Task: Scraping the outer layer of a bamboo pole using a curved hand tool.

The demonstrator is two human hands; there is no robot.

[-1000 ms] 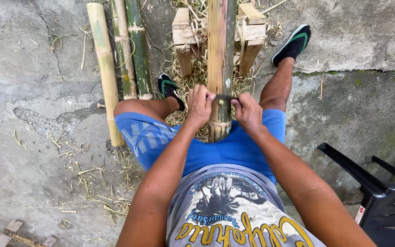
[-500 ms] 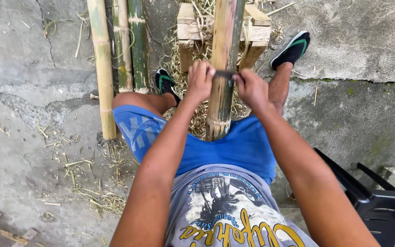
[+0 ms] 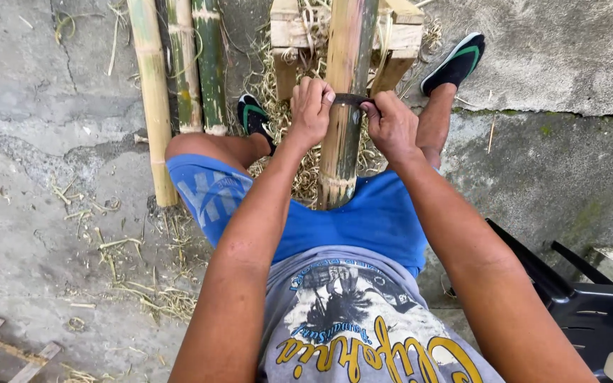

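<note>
The bamboo pole [image 3: 344, 106] lies lengthwise between the person's knees, its near end resting on the blue shorts [image 3: 363, 213] and its far part lying on a wooden stand [image 3: 289, 32]. A dark curved blade [image 3: 350, 99] sits across it, gripped at both ends: the left hand [image 3: 311, 108] is closed around one end, the right hand [image 3: 389, 124] around the other. Bamboo shavings [image 3: 299, 163] lie under the pole. Three more bamboo poles [image 3: 182, 71] lie on the concrete ground [image 3: 37, 177] to the left; a black plastic chair [image 3: 590, 305] stands at the right.
</note>
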